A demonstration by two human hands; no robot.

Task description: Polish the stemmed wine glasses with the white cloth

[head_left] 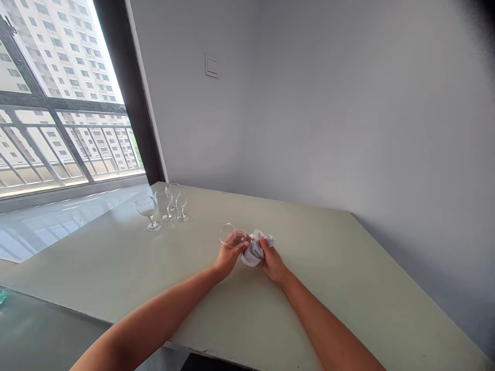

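Closed firmly around the bowl of a stemmed wine glass point(232, 236), fingers wrapped from below: the left hand point(229, 259). Bunched and pinched tight in the fingers of the right hand point(273, 264): a white cloth point(255, 251), pressed against the glass's foot end. Stem and foot hidden among fingers and fabric, so probably inside the cloth, though hard to be sure from this view. Long axis of the glass roughly level and crosswise to the view, open rim aimed away from the right hand, toward the window side. Glass and cloth both over a pale green tabletop point(328, 268), straight ahead between the forearms, hands almost touching. Left hand nearer the rim, right hand nearer the foot end. Well ahead and to the left, closer to the left arm: a small cluster of stemmed glasses point(164, 206), upright on the same tabletop.
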